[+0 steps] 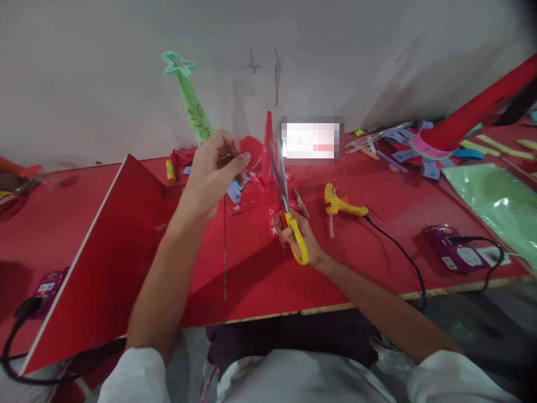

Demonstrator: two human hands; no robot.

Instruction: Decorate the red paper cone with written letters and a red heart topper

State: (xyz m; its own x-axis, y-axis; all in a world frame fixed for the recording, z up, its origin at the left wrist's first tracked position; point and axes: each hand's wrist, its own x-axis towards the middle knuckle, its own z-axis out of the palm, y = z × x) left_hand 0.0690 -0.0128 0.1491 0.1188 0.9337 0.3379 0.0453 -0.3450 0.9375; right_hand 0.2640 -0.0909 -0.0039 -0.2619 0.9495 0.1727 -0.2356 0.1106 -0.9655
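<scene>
Between the thumb and fingers of my left hand (216,168) I pinch a red paper piece (250,152) with a rounded edge. My right hand (302,230) is closed on yellow-handled scissors (298,238), whose blades point up and away from me. Right behind the blades stands a red paper cone (268,140) with a pointed top. Red strips with white stars and marks (243,207) spread out from its base on the red table (260,291). Part of the cone and strips is hidden by my hands and the scissors.
A yellow glue gun (342,204) with a black cord lies to the right, near a purple power socket (455,249). At left a red board (104,263) stands upright. A green paper cone (193,106) and a yellow glue stick (170,170) are at the back.
</scene>
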